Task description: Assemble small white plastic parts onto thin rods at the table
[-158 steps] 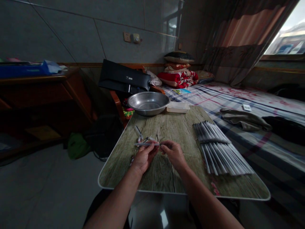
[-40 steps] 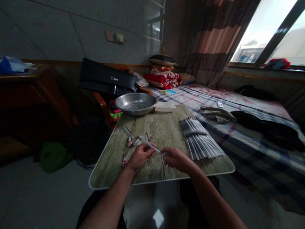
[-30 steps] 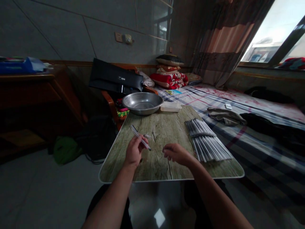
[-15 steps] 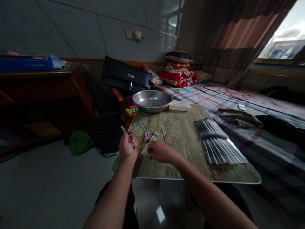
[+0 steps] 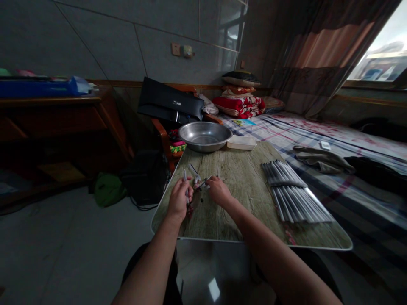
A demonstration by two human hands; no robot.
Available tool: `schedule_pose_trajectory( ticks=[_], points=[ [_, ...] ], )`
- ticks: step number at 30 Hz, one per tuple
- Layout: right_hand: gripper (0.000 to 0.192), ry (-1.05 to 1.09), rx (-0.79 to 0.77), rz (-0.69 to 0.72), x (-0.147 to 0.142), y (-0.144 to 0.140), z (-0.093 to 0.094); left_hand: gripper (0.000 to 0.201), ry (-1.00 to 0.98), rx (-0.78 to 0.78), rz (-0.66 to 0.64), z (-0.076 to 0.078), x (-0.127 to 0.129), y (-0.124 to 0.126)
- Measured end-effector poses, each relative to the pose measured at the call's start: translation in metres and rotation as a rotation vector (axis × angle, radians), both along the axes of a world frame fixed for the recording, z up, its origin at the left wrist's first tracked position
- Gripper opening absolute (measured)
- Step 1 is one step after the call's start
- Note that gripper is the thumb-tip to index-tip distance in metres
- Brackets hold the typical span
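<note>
The left hand (image 5: 178, 200), just left of centre in the frame, has its grip closed around a thin pen (image 5: 185, 181). The pen stands nearly upright out of the fist, its long axis running up and down in the picture, the free end pointing up toward the far side of the bench (image 5: 241, 212); which end is the tip is too small to tell. The right hand (image 5: 218, 191), just beside it at centre, reaches with its fingers down into a small heap of loose parts (image 5: 199, 183). Whether that grip has closed on a piece or lies open on the heap I cannot tell, as the fingertips are hidden.

My guess at the risks: the heap lies close to the left edge of the bench, so a sweep of either hand could knock small pieces off onto the floor. The pen is held only low down, so a bump from the right hand could tilt or twist it in the fist.

Outward from there, a stack of finished pens (image 5: 294, 195) lies in rows at right of centre, their long axes running from near right to far left. A steel bowl (image 5: 205, 136) and a white tray (image 5: 241, 142) sit at the far end of the bench, above centre
</note>
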State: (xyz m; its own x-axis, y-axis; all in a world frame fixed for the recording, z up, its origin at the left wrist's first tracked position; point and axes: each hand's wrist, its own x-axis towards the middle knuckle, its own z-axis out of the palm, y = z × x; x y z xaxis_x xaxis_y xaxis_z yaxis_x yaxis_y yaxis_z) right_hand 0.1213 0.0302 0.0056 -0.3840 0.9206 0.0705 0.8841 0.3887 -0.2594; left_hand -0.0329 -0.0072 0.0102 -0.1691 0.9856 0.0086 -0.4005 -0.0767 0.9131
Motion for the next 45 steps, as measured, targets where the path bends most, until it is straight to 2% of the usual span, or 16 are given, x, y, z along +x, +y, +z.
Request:
schedule_pose_trajectory(
  ticks=[4,7,9,11,14,16,18,24,29,32,40,45],
  points=[
    [0.024,0.016,-0.011,0.039,0.007,0.005,-0.005,0.034,0.078,-0.094,-0.128,0.002,0.006,-0.004],
    [0.020,0.162,-0.012,0.035,0.022,0.001,-0.003,0.032,0.146,-0.156,-0.275,0.002,0.011,-0.007],
    [0.015,0.351,-0.078,0.011,0.037,-0.004,0.000,0.032,0.191,-0.183,-0.376,0.002,0.017,-0.010],
    [0.009,0.629,-0.209,-0.011,0.053,-0.011,0.004,0.034,0.232,-0.179,-0.453,0.002,0.024,-0.012],
    [0.016,1.059,-0.372,-0.057,0.070,-0.022,0.008,0.043,0.284,-0.140,-0.525,0.001,0.035,-0.015],
    [0.022,1.247,-0.375,-0.107,0.074,-0.029,0.009,0.046,0.326,-0.127,-0.567,-0.001,0.042,-0.016],
    [0.024,1.348,-0.337,-0.149,0.075,-0.034,0.007,0.047,0.369,-0.119,-0.597,-0.005,0.047,-0.016],
    [0.025,1.342,-0.282,-0.175,0.074,-0.039,-0.001,0.045,0.469,-0.058,-0.645,-0.014,0.056,-0.012],
    [0.022,1.369,-0.193,-0.212,0.079,-0.038,-0.003,0.044,0.468,-0.063,-0.656,-0.015,0.057,-0.009],
    [0.021,1.357,-0.191,-0.200,0.078,-0.037,-0.003,0.044,0.479,-0.069,-0.664,-0.015,0.057,-0.009],
    [0.023,1.388,-0.329,-0.116,0.078,-0.039,-0.002,0.042,0.513,-0.063,-0.691,-0.013,0.055,-0.011],
    [0.029,1.616,-0.496,-0.134,0.074,-0.041,-0.005,0.040,0.562,0.006,-0.702,-0.015,0.058,-0.012]
  ],
)
